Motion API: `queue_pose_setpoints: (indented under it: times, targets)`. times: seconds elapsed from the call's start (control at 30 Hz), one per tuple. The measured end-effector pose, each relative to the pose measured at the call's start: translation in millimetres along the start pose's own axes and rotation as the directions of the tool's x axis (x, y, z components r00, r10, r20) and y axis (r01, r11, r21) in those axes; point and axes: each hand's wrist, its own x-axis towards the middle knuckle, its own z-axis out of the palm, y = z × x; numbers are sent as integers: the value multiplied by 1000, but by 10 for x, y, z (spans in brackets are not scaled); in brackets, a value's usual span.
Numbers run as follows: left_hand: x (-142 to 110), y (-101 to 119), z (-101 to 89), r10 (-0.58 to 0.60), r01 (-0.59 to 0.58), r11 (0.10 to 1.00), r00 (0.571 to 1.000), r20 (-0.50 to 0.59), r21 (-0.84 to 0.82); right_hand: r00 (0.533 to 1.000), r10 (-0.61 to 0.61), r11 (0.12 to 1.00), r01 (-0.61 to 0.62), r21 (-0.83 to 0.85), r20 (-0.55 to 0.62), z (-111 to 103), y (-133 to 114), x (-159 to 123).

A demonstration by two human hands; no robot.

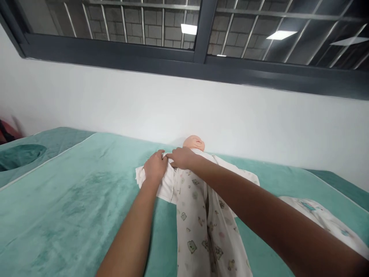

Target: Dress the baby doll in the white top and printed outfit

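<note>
A baby doll lies on its back on the green bed cover, its head [194, 142] against the wall. White baby clothes [191, 215] printed with small animals cover its body, and the trouser legs stretch toward me. My left hand [156, 166] is closed on the white sleeve [166, 187] at the doll's side. Beside it, my right hand [181, 157] pinches the same white cloth near the doll's shoulder, just below the head. The other sleeve [250, 176] spreads out to the right. The doll's arms are hidden in the cloth.
The green bed cover [72, 207] has a round hollow [21, 156] at far left. A white printed cloth [323, 217] lies at right, partly behind my right forearm. A white wall [138, 104] and a dark window frame [198, 63] with bars stand behind.
</note>
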Motion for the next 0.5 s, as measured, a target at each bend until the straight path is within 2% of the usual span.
queue_pose_setpoints:
  times: [0.13,0.27,0.37,0.43,0.5]
  targets:
    - [-126,-34,-55,13,-15,999,997,-75,-31,999,16,999,-18,-50,-40,-128,150,-197]
    - [-212,-88,-56,-11,11,1000,999,-47,-5,993,93,992,-98,-77,-66,-234,344,-467]
    - [-245,-83,-27,7,-6,1000,1000,-4,21,988,129,989,-134,-59,-82,-242,395,-591]
    - [-262,-50,-13,53,-53,998,999,-8,46,986,134,990,-137,-28,-94,-202,349,-592]
    - [-277,-11,-9,165,-161,983,986,-40,89,986,127,992,-125,22,-104,-138,265,-539]
